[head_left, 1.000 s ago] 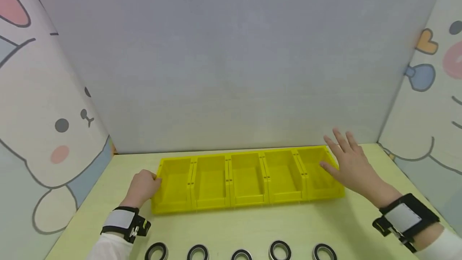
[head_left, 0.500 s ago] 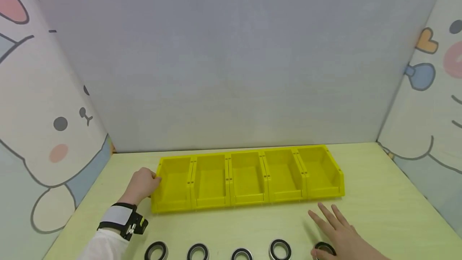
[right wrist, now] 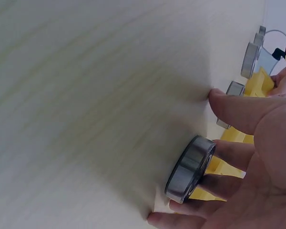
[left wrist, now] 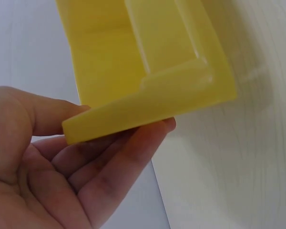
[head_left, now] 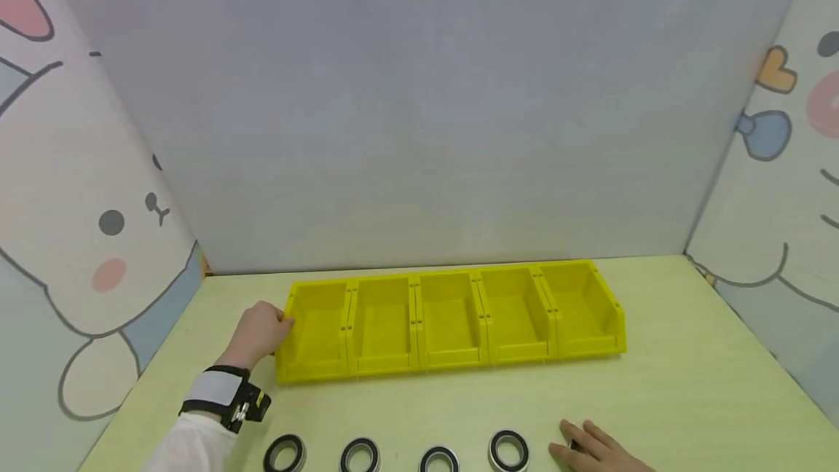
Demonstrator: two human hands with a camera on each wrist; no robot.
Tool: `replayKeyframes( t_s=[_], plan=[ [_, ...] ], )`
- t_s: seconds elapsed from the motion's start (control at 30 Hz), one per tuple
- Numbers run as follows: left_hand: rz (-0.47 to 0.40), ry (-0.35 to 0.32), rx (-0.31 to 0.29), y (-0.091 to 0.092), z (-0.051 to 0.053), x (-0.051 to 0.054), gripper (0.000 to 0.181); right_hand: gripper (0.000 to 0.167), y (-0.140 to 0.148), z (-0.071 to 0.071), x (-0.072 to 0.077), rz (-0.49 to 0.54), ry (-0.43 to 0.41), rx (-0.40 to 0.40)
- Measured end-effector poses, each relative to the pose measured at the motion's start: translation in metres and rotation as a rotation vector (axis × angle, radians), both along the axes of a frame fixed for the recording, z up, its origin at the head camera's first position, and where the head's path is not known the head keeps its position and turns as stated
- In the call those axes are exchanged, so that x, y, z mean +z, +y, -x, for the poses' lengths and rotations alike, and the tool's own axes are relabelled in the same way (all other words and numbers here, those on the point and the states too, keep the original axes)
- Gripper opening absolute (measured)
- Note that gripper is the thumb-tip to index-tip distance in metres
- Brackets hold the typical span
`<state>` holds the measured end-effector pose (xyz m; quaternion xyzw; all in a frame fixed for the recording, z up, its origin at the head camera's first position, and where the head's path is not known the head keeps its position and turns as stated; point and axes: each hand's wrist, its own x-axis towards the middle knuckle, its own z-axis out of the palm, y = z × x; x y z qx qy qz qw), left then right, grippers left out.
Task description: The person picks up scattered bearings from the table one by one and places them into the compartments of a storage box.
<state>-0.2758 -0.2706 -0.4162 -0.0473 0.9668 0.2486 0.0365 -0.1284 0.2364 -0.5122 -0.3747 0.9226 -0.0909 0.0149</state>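
A joined row of several yellow storage bins [head_left: 452,319] stands at the back of the table. My left hand [head_left: 257,333] pinches the left side wall of the leftmost bin [left wrist: 148,107], thumb inside and fingers outside in the left wrist view. My right hand [head_left: 593,450] is low over the table at the front right, mostly covering one ball bearing [right wrist: 190,169]. In the right wrist view its fingers [right wrist: 219,186] reach over that bearing, while the thumb stands apart from it. Left of this hand lies another bearing [head_left: 508,450] with a black face and metal rim.
More bearings lie in the same front row: one at left [head_left: 285,452], one beside it [head_left: 359,455] and one mid-row [head_left: 439,459]. A grey back wall [head_left: 419,130] rises behind the bins. Cartoon-printed panels [head_left: 98,202] flank the table [head_left: 682,363].
My right hand has come down from above the rightmost bin to the front right bearing and now mostly hides it. The left hand keeps its grip on the bin wall.
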Motion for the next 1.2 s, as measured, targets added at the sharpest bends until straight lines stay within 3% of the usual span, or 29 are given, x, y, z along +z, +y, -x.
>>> replayKeyframes(
  t_s=[0.07, 0.1, 0.2, 0.33, 0.5, 0.8, 0.93, 1.03, 1.2],
  plan=[
    [-0.004, -0.005, 0.005, 0.000, 0.000, 0.000, 0.035, 0.050, 0.004, 0.003, -0.001, -0.016, 0.238, 0.162],
    [-0.004, -0.005, 0.005, 0.000, 0.001, 0.000, 0.035, 0.048, 0.006, 0.005, -0.001, -0.013, 0.301, 0.210],
    [-0.006, -0.003, 0.006, 0.000, 0.002, -0.001, 0.036, 0.049, 0.006, 0.008, 0.005, -0.004, 0.180, 0.212],
    [-0.005, 0.000, 0.009, -0.001, 0.003, -0.002, 0.038, 0.051, 0.005, 0.010, 0.012, 0.010, -0.013, 0.122],
    [-0.001, 0.002, 0.009, -0.001, 0.003, -0.004, 0.037, 0.049, 0.002, 0.011, 0.021, -0.004, -0.122, 0.045],
    [-0.003, 0.020, -0.008, -0.001, 0.002, -0.002, 0.040, 0.029, -0.003, 0.020, 0.041, -0.030, -0.162, 0.115],
    [-0.003, 0.018, -0.005, -0.001, 0.001, -0.002, 0.041, 0.027, -0.002, 0.030, 0.051, -0.043, -0.236, 0.146],
    [-0.007, 0.018, -0.003, 0.000, 0.000, -0.002, 0.040, 0.022, -0.007, 0.035, 0.068, -0.121, -0.360, 0.029],
    [-0.007, 0.012, 0.002, -0.001, 0.002, -0.003, 0.039, 0.034, -0.010, 0.045, 0.114, -0.153, -0.310, -0.030]
  ],
)
